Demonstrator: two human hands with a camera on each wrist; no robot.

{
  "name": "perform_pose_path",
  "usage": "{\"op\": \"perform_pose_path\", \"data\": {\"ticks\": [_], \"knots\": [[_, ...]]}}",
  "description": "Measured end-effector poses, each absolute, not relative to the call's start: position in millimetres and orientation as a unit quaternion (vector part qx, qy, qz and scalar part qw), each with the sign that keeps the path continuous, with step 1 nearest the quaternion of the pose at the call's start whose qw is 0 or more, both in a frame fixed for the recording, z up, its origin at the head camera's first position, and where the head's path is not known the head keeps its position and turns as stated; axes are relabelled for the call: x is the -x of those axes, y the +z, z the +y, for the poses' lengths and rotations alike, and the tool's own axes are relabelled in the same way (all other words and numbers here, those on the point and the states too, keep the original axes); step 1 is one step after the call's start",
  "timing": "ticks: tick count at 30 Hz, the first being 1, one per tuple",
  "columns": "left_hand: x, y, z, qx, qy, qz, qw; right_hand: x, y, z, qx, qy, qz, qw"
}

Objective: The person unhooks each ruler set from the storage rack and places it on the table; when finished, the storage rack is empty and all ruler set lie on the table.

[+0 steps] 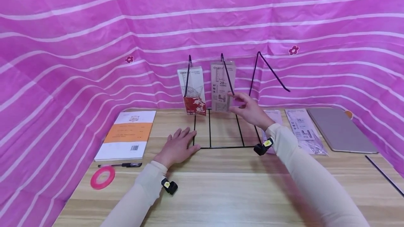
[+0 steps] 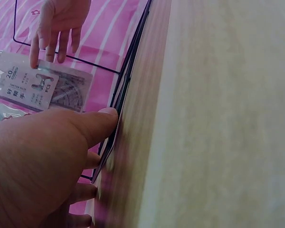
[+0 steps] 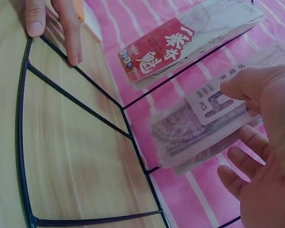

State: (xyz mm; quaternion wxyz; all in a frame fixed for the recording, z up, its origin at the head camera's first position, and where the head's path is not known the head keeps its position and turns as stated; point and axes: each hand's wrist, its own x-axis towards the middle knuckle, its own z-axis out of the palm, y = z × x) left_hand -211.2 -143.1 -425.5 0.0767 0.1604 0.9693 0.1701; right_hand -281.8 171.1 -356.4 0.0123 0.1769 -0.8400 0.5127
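A black wire display rack [image 1: 226,147] stands on the table with three upright hooks. On its left hook hangs a packaged ruler set [image 1: 195,106] with a red, white-lettered lower part. A pale ruler-set packet [image 1: 220,99] marked 20 hangs from the middle hook; the right wrist view shows another packet behind it. My right hand [image 1: 250,111] is at this packet's right side near the hook's tip, thumb and fingers spread apart, touching its edge. My left hand [image 1: 178,146] rests on the table, fingers extended, its thumb [image 2: 104,118] against the rack's base wire.
Two more ruler packets [image 1: 300,125] and a grey notebook [image 1: 342,129] lie at the right. A white-and-orange book [image 1: 126,136], a black pen [image 1: 130,165] and a pink tape roll [image 1: 102,177] are at the left. A thin black rod [image 1: 384,175] lies far right. Pink striped cloth [image 1: 202,16] hangs behind.
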Motion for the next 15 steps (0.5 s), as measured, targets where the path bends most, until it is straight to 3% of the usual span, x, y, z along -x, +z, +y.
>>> {"op": "perform_pose_path", "data": {"ticks": [7,15], "knots": [[211.5,-429.9,-140.3,-0.168,0.172,0.968,0.071,273.6,-360.5,172.9,-0.167,0.528,-0.832,0.035],[212.2,-427.7,-141.8,-0.166,0.169,0.969,0.070,257.7,-356.6,175.0,-0.222,0.552,-0.802,0.051]]}}
